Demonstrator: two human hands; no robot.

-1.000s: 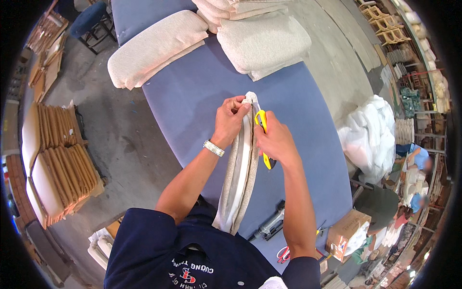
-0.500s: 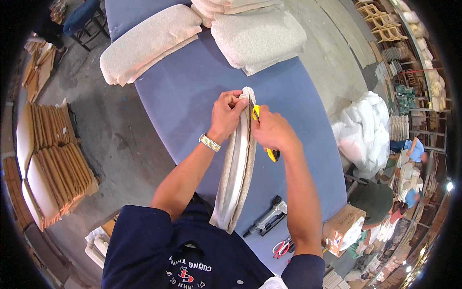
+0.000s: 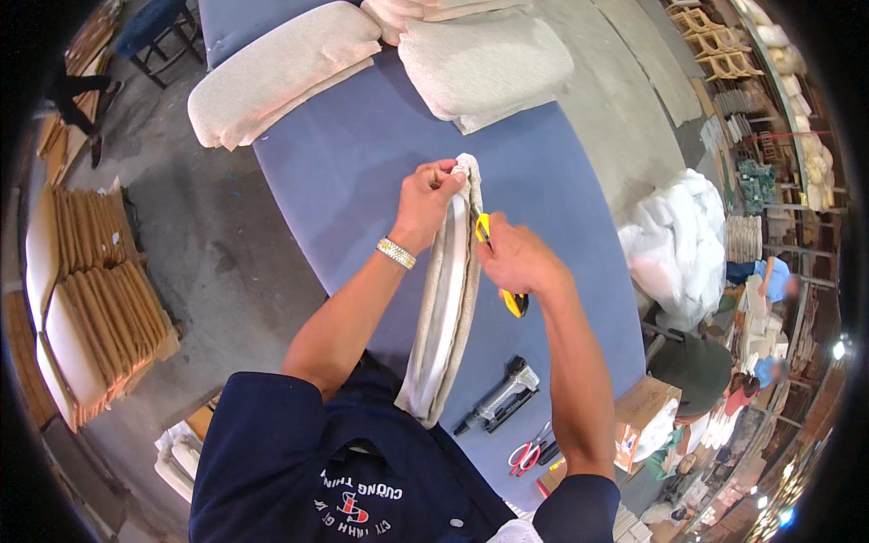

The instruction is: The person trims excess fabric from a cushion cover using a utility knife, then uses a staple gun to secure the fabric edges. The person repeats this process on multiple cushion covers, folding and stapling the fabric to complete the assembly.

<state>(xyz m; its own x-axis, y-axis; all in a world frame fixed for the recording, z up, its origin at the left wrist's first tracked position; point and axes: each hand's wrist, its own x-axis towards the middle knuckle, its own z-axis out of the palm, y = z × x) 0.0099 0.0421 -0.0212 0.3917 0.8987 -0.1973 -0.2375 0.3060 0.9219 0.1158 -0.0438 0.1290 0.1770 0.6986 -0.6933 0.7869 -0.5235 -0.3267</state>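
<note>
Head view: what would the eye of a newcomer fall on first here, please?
Probably the yellow-and-black tool in the right hand, near the centre. Beside it, the long pale strip runs toward the person, its far end pinched by the left hand. Next may come the large white heap at the right, beyond the blue-grey table.

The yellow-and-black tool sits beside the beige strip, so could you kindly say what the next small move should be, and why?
Perhaps draw the yellow-and-black tool slightly down the right edge of the beige strip, away from the left hand: that hand pinches the strip near its top, while the right hand holds the tool by that edge, lower down.
</note>
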